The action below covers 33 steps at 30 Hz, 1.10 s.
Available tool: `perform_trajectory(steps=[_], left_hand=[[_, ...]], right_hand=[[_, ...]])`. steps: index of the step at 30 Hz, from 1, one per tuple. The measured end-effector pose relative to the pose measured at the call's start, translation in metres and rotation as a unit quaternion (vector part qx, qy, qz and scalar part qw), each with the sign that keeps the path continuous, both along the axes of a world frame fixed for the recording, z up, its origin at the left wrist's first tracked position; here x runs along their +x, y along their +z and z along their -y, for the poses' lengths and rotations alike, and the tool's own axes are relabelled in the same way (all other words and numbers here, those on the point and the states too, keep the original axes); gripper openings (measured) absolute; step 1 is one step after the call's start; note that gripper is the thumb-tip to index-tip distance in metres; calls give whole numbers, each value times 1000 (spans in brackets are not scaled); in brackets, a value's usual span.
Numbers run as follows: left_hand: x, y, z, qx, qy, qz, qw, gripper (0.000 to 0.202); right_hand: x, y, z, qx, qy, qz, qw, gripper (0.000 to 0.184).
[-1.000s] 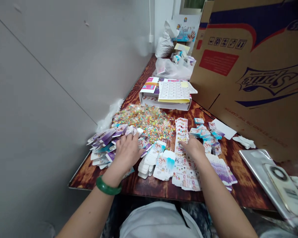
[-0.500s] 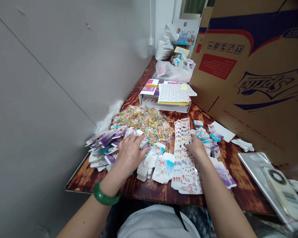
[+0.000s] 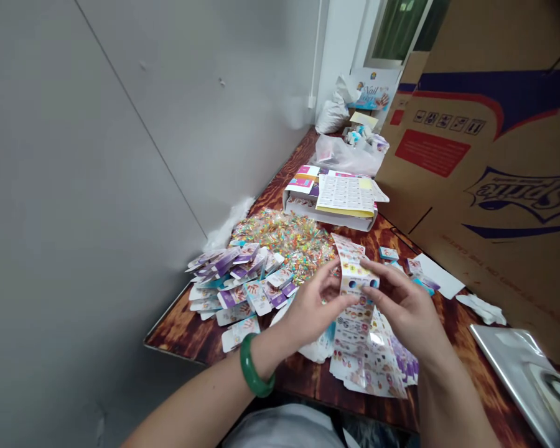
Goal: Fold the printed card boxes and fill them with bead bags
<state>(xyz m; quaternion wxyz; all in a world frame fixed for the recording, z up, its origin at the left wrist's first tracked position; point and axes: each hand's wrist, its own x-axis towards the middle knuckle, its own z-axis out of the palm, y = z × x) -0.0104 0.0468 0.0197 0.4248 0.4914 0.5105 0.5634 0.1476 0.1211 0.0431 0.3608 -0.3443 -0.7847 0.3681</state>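
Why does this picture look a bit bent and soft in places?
Head view: wide lens bows the wall seam and stretches the cardboard box at the edges; light is flat and even with faint shadows; both hands, left hand and right hand, and the sticker strip look slightly soft; the window is dim.

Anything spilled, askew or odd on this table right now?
Mostly loose sprawl. Small colourful packets lie in a heap on the bare table, and flat purple-and-white cartons are fanned out untidily beside them. Both hands, left hand and right hand, pinch one sticker strip. Nothing looks damaged.
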Motion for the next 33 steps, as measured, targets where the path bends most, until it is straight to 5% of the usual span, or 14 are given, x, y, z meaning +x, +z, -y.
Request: perform_trajectory(steps=[3,7,9,13,17,19,22,27,31,33], left_hand=[[5,7,0,32,31,-35,998,39],[-6,12,5,70,81,-143,984,40],[-12,10,6,63,24,-147,987,30],[-18,1,4,-51,-90,-7,995,21],[-20,-6,1,-100,-1,47,994,25],[-21,-7,1,-94,22,47,994,24],[-24,-5,3,-57,-5,17,998,21],[-35,0,9,34,57,-176,982,25],[-42,-6,10,-50,-91,-174,979,15],[-41,-13,10,-86,-107,-172,976,16]], right_hand=[[-4,9,6,46,-25,26,998,23],[-4,15,8,-14,-36,-53,998,17],[-4,14,5,-75,-41,-112,990,17],[-9,5,-6,-140,-101,-163,971,23],[-16,-6,-3,80,-178,-50,980,35],[-19,-12,5,178,-106,27,978,41],[-23,-21,16,203,35,88,975,37],[-23,-33,16,65,49,59,995,14],[-25,-37,11,-112,66,13,991,25],[-28,-42,10,-163,38,-31,985,30]])
